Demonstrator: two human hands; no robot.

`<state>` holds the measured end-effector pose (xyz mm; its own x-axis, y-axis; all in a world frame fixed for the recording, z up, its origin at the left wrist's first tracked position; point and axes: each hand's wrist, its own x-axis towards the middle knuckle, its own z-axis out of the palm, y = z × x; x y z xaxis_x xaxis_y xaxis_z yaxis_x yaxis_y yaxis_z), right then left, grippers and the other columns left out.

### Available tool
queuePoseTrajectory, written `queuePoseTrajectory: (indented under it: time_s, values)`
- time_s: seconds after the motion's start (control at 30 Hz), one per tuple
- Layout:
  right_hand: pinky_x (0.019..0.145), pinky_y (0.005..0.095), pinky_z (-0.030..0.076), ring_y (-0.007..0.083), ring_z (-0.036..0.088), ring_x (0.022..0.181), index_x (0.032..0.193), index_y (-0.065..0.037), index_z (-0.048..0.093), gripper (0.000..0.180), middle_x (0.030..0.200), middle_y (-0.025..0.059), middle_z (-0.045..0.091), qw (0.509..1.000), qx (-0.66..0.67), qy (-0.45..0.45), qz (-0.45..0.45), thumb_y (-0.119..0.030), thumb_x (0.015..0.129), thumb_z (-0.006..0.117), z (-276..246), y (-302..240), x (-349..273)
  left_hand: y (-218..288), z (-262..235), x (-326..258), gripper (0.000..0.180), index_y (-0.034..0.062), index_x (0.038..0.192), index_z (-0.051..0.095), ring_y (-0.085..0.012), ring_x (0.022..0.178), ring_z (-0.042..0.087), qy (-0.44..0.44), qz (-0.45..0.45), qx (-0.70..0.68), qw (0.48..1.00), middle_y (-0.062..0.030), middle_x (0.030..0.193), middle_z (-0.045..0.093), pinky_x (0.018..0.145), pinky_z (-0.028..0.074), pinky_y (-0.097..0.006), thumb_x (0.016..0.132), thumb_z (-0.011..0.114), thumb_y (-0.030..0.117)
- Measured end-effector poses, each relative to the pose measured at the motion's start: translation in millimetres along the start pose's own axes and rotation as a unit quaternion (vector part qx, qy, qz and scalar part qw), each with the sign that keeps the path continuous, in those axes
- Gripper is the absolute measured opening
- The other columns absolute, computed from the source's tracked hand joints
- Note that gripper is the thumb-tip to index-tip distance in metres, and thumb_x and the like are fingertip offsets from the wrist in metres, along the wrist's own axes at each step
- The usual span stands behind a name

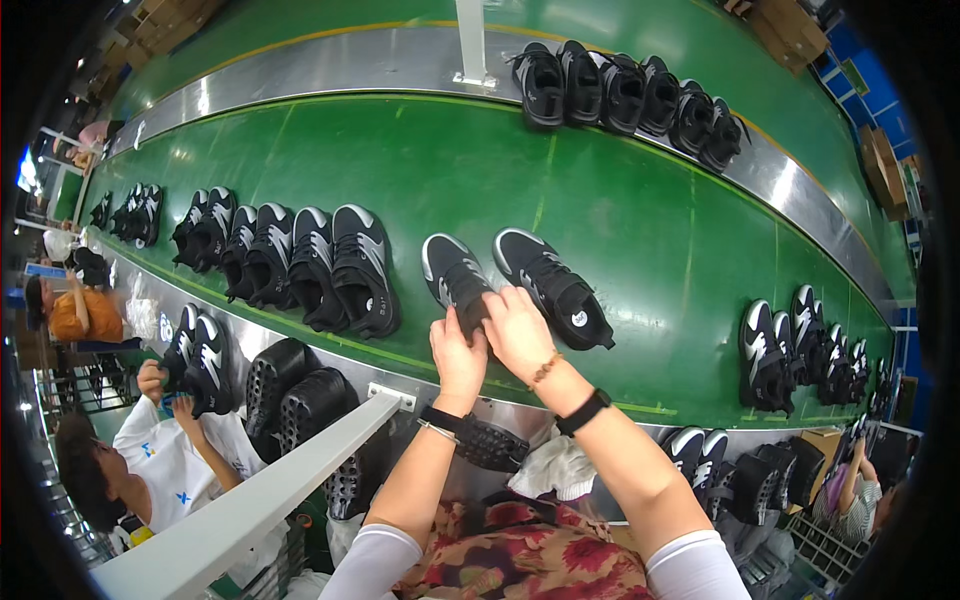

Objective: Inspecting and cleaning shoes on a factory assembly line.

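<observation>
Two black sneakers with silver-grey toes lie on the green conveyor belt in front of me, toes pointing away. My left hand (pixel 459 357) is closed at the heel end of the left sneaker (pixel 452 268), its thumb and fingertips pinching the collar. From the right, my right hand (pixel 518 333) bends over the same collar with curled fingers, which partly hide the shoe's opening. Just beside it rests the right sneaker (pixel 548 282), touched by neither hand, with a round white sticker inside. Wristbands circle both my wrists.
More sneakers (pixel 362 270) line the belt to the left, others (pixel 765 355) to the right. Several stand on the far metal ledge (pixel 400 68). A white post (pixel 270 490) slants up at lower left. Black shoe lasts (pixel 490 447) and a white glove (pixel 553 468) lie close by. Co-workers sit either side.
</observation>
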<state>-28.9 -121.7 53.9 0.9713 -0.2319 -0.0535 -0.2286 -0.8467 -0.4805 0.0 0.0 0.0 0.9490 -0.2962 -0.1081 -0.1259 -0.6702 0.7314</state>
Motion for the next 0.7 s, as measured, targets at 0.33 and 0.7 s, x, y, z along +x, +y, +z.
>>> queuePoseTrajectory:
  time_s: [0.33,0.7]
  values:
    - [0.098,0.0438,0.040,0.0407,0.048,0.117,0.132,0.003,0.042,0.070,0.125,0.0271,0.051,0.959,0.170,0.016,0.225,-0.046,0.084,0.059,-36.7,130.3,-74.4,-1.2,-8.3,12.5,0.030,-0.0073,0.099,0.057,-0.0418,0.082,0.056,0.031,0.080,0.101,0.991,-0.0246,0.086,0.058,0.074,0.045,-0.049,0.083,0.057,0.018]
    - [0.082,0.0481,0.050,0.0442,0.059,0.094,0.113,0.006,0.053,0.050,0.102,0.0288,0.061,0.936,0.226,-0.015,0.269,-0.028,0.077,0.058,34.6,14.7,0.6,-50.7,-42.0,69.1,0.037,-0.0128,0.110,0.056,-0.0460,0.093,0.058,0.004,0.020,0.113,0.993,-0.0340,0.099,0.059,0.085,0.044,-0.047,0.088,0.053,0.016]
